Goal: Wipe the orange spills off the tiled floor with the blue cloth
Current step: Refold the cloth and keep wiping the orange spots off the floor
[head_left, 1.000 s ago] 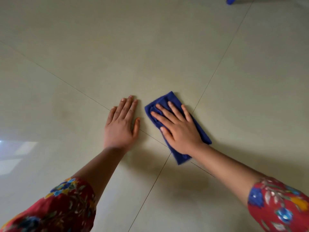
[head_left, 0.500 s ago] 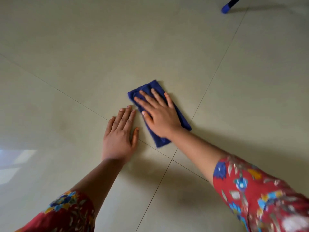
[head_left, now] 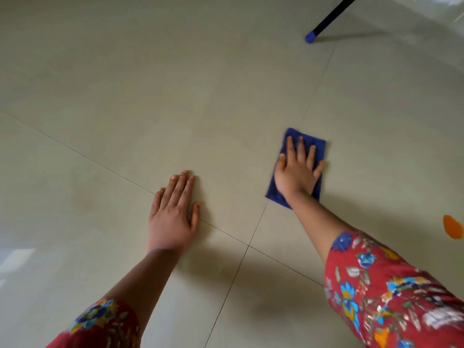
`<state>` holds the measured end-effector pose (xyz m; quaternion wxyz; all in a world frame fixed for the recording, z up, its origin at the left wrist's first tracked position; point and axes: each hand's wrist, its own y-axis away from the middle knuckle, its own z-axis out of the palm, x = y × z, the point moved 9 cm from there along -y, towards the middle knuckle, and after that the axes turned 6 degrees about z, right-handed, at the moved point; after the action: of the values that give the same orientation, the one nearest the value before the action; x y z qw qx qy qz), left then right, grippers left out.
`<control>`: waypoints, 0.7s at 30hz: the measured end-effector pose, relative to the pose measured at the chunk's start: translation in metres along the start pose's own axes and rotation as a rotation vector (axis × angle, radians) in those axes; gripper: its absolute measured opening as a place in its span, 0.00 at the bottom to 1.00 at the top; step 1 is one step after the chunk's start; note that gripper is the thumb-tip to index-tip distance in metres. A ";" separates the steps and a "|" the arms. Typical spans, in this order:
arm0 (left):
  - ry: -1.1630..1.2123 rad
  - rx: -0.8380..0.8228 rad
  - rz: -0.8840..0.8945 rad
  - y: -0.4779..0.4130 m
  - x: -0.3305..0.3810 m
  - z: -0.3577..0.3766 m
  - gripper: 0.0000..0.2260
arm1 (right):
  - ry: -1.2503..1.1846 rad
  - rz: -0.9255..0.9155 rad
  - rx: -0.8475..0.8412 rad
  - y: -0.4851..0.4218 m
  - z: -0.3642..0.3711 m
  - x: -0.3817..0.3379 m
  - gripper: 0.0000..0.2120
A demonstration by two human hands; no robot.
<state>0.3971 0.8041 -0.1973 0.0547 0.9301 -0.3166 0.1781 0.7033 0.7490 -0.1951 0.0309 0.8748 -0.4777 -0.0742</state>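
As the right hand (head_left: 297,173) presses the cloth (head_left: 319,146) flat-fingered, a firm sweep should catch 1 spill (head_left: 452,226); left hand (head_left: 172,218) flat, empty.

right hand (head_left: 296,178) slid cloth (head_left: 310,140) rightward, apparently over grout (head_left: 309,104).

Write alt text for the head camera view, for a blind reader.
A right hand presses a blue cloth flat on a tiled floor; the left hand rests flat nearby. An orange spill lies far right.

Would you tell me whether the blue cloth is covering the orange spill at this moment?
No, the blue cloth under the right hand lies well apart from the orange spill.
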 end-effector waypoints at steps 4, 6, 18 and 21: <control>0.012 0.005 0.001 0.000 0.000 -0.001 0.27 | 0.089 -0.688 -0.035 0.139 0.027 -0.067 0.27; 0.022 0.010 0.004 0.000 0.001 -0.001 0.27 | 0.116 -0.960 -0.137 0.208 0.037 -0.041 0.27; 0.032 0.012 0.013 0.000 0.001 0.002 0.26 | 0.181 -0.474 -0.043 0.155 0.028 -0.041 0.27; 0.048 -0.013 0.018 0.000 0.001 0.001 0.26 | 0.214 -0.682 -0.108 0.199 0.030 -0.025 0.28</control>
<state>0.3979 0.8033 -0.1982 0.0665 0.9223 -0.3247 0.1989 0.5204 0.6627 -0.1972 0.1005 0.9838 -0.1476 -0.0132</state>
